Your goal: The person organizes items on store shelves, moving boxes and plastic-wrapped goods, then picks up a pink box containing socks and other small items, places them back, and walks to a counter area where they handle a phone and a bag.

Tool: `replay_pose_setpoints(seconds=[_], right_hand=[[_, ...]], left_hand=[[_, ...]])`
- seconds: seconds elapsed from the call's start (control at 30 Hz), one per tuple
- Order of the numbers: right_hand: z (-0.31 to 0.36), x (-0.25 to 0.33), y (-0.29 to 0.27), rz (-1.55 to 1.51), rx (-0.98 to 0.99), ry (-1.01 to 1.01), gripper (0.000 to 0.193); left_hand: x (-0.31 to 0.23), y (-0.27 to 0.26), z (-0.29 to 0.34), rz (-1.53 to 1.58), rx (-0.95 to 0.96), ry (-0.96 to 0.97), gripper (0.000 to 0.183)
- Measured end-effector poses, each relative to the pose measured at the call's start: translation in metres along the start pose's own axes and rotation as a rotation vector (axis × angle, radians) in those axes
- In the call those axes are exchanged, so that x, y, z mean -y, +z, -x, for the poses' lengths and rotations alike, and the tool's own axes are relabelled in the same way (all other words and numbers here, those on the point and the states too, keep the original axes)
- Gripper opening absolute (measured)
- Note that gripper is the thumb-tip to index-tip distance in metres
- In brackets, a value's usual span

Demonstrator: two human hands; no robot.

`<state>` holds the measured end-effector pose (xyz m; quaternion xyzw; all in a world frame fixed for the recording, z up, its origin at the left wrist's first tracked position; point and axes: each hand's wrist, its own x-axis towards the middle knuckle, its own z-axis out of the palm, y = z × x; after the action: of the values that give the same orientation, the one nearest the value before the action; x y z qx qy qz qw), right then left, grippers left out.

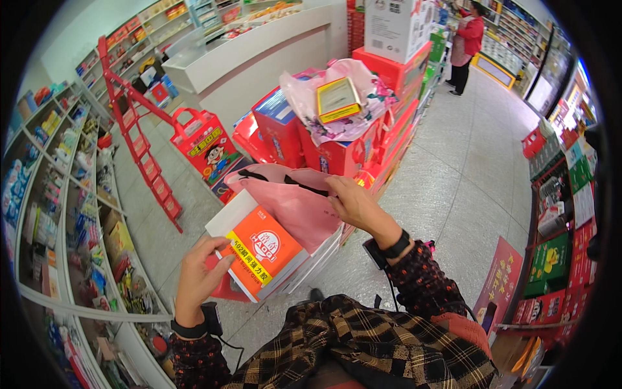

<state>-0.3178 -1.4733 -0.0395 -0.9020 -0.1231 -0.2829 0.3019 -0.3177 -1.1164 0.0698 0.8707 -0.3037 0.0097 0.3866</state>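
An orange and white box (pixel 267 249) with a yellow stripe lies tilted before me, its white flap (pixel 232 215) raised at the far left side. My left hand (pixel 202 271) is at the box's left edge, thumb and fingertips closed against it. Just behind the box is a pink bag (pixel 291 207) with black handles (pixel 254 175). My right hand (pixel 360 206) has its fingers curled over the bag's right rim, closed on it; some fingertips are hidden inside. Part of a red item (pixel 232 289) shows under the box.
Stacked red boxes (pixel 278 133) bear a flowered plastic bag (pixel 301 97) and a small yellow-rimmed box (pixel 338 98). A red cartoon bag (pixel 208 150) and red ladder (pixel 146 159) stand left, near shelves (pixel 78 188). Far right, a person (pixel 468 45) in red stands by a counter.
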Motion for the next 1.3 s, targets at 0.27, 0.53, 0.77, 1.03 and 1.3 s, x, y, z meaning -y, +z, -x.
replay_pose_setpoints(seconds=[0.27, 0.53, 0.77, 1.03, 1.3], right_hand=[[0.038, 0.019, 0.047, 0.068, 0.396, -0.107, 0.031], [0.033, 0.025, 0.013, -0.086, 0.419, -0.043, 0.032], [0.014, 0.006, -0.010, -0.236, 0.497, -0.064, 0.035], [-0.037, -0.052, 0.047, 0.088, 0.668, 0.007, 0.024], [-0.004, -0.092, 0.127, 0.403, 0.907, 0.596, 0.046]], left_hand=[[0.020, 0.041, -0.076, -0.342, 0.139, 0.388, 0.062], [0.064, 0.106, -0.105, -0.582, 0.358, 0.553, 0.014], [0.063, 0.121, -0.078, -0.585, 0.272, 0.478, 0.006], [0.068, 0.119, -0.081, -0.499, 0.232, 0.539, 0.003], [0.083, 0.133, -0.090, -0.458, 0.301, 0.633, 0.004]])
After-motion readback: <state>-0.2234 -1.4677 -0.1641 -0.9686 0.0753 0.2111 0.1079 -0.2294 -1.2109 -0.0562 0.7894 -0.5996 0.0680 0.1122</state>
